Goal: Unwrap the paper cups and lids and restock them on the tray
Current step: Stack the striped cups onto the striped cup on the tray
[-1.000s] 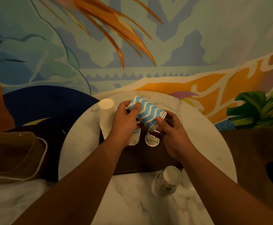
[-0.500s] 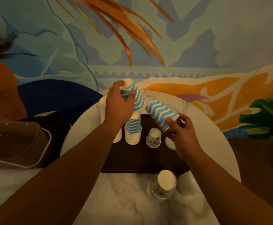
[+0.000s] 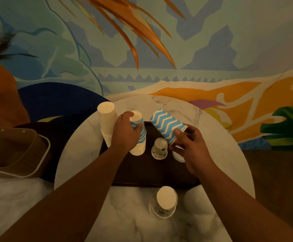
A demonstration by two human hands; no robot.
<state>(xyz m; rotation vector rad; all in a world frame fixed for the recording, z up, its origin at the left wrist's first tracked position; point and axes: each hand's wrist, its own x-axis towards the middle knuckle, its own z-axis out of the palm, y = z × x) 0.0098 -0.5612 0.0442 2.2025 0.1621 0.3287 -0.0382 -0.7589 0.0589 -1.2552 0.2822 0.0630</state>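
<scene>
While gripped, blue zigzag cups [image 3: 166, 126], tilted, white bases

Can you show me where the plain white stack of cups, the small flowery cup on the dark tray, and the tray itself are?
plain white cup stack [image 3: 107, 119], head view, upper side wall.
small flowery cup [image 3: 160, 148], head view, patterned side.
dark tray [image 3: 151, 173], head view, bare floor.

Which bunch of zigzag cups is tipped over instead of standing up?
The blue zigzag cup stack in the right hand is tilted, held above the dark tray. The other zigzag stack, gripped by the left hand, stands upright on the tray.
</scene>
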